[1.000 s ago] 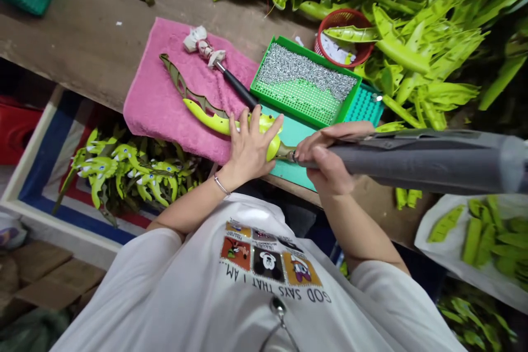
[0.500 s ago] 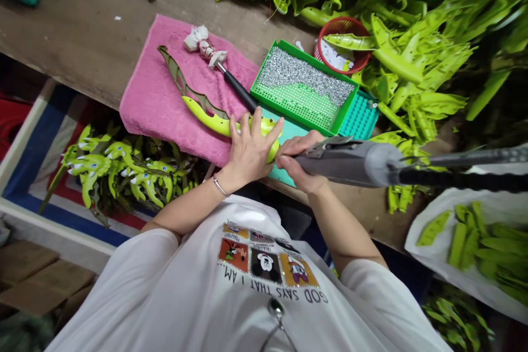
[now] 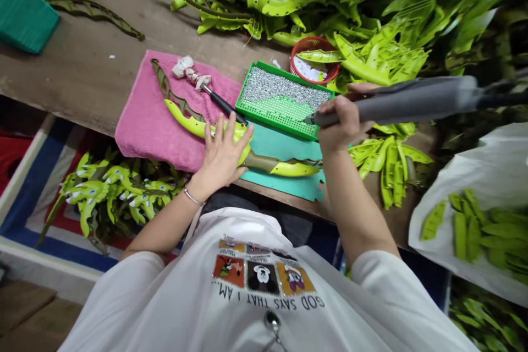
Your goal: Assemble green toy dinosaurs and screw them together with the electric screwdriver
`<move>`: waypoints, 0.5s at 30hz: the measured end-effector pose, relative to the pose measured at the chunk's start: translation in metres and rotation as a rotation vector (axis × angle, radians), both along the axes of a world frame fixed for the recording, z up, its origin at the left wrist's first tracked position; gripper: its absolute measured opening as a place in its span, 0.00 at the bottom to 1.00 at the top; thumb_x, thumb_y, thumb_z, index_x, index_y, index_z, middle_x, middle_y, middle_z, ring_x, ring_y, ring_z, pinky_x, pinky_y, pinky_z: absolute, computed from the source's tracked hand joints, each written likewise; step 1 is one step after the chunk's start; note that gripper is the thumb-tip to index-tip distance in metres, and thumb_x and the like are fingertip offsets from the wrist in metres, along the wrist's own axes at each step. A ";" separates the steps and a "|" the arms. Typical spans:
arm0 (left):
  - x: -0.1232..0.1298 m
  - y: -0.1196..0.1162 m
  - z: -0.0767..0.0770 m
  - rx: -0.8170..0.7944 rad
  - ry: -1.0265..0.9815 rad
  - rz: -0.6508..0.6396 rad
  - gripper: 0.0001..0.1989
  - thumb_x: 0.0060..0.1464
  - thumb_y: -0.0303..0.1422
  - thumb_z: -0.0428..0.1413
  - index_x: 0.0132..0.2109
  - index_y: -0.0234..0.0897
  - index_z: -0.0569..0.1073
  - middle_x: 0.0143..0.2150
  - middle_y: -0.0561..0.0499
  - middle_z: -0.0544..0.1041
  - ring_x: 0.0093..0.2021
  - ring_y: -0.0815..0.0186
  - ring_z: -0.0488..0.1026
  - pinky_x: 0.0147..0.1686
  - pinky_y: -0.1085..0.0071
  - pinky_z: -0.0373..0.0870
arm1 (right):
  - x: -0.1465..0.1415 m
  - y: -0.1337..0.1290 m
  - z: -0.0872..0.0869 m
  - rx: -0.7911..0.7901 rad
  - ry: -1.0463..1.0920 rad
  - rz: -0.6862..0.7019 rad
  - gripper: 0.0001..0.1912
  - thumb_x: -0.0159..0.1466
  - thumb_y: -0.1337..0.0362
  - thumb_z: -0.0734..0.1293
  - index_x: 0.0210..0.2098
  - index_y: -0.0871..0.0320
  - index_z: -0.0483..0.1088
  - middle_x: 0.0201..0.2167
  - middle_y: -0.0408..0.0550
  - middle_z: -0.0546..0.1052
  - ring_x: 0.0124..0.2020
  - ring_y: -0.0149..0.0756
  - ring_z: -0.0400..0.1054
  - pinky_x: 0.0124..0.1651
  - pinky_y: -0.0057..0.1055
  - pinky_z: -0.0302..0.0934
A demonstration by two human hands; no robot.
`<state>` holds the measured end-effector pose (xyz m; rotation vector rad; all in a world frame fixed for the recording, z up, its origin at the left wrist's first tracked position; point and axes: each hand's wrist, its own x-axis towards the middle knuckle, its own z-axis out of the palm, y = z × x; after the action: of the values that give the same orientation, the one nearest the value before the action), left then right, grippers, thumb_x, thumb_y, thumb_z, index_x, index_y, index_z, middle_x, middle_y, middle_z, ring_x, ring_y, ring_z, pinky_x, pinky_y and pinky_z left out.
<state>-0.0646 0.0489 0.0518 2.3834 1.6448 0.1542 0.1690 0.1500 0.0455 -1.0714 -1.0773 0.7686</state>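
Observation:
A curved lime-green and olive plastic toy bow lies across the pink towel and a teal mat. My left hand rests on its middle, palm down with fingers spread. My right hand grips a grey electric screwdriver, its fingers wrapped around the front end. The tip of the tool is over the near right part of a green perforated tray, which holds many small silver screws. Whether a screw sits on the tip is too small to tell.
A hammer with a cloth-wrapped head lies on the towel. Behind the tray stands a red basket. Lime-green plastic parts pile up at the back and right. A white sack of parts is at right; finished-looking pieces fill a bin at left.
My right hand has lifted the screwdriver off the bow and moved it up and right to the screw tray. My left hand stays spread on the bow. The view has shifted.

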 end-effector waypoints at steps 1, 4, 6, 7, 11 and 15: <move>0.006 -0.004 0.000 0.010 0.010 -0.021 0.53 0.47 0.41 0.69 0.74 0.37 0.52 0.76 0.29 0.41 0.76 0.35 0.38 0.68 0.32 0.37 | 0.001 0.008 -0.008 0.019 -0.016 -0.045 0.19 0.58 0.43 0.68 0.30 0.52 0.66 0.16 0.35 0.62 0.18 0.31 0.65 0.26 0.32 0.66; 0.031 -0.016 -0.001 0.016 0.016 -0.100 0.50 0.54 0.46 0.65 0.74 0.30 0.50 0.76 0.27 0.43 0.76 0.39 0.37 0.68 0.31 0.34 | -0.002 0.022 -0.024 0.116 -0.010 -0.123 0.17 0.57 0.47 0.69 0.31 0.53 0.67 0.16 0.34 0.63 0.17 0.30 0.63 0.25 0.31 0.63; 0.048 -0.022 -0.003 -0.011 0.018 -0.118 0.46 0.58 0.47 0.61 0.73 0.30 0.51 0.75 0.28 0.47 0.76 0.41 0.40 0.68 0.30 0.35 | -0.005 0.024 -0.028 0.134 0.013 -0.106 0.16 0.56 0.49 0.71 0.32 0.54 0.67 0.15 0.33 0.64 0.16 0.29 0.62 0.24 0.30 0.61; 0.054 -0.024 -0.005 -0.028 0.024 -0.111 0.44 0.60 0.48 0.59 0.73 0.29 0.52 0.75 0.29 0.50 0.76 0.42 0.41 0.68 0.30 0.36 | -0.006 0.024 -0.029 0.138 0.016 -0.097 0.16 0.55 0.49 0.71 0.31 0.54 0.67 0.15 0.33 0.65 0.15 0.29 0.61 0.24 0.30 0.60; 0.066 -0.023 -0.012 -0.066 0.049 -0.060 0.40 0.63 0.46 0.56 0.72 0.26 0.56 0.73 0.29 0.55 0.75 0.42 0.46 0.69 0.31 0.40 | -0.004 0.025 -0.034 0.120 -0.020 -0.109 0.20 0.55 0.45 0.71 0.30 0.53 0.65 0.15 0.33 0.64 0.16 0.30 0.63 0.25 0.30 0.62; 0.066 -0.022 -0.016 -0.058 0.045 -0.052 0.36 0.66 0.45 0.53 0.70 0.24 0.58 0.71 0.30 0.60 0.74 0.44 0.52 0.69 0.31 0.42 | -0.004 0.027 -0.039 0.112 -0.009 -0.110 0.21 0.54 0.44 0.72 0.32 0.53 0.65 0.15 0.33 0.63 0.15 0.30 0.62 0.24 0.31 0.62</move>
<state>0.0011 0.0269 0.0360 2.4006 1.5819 0.0439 0.1649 0.1775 0.0064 -1.0304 -1.0481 0.6093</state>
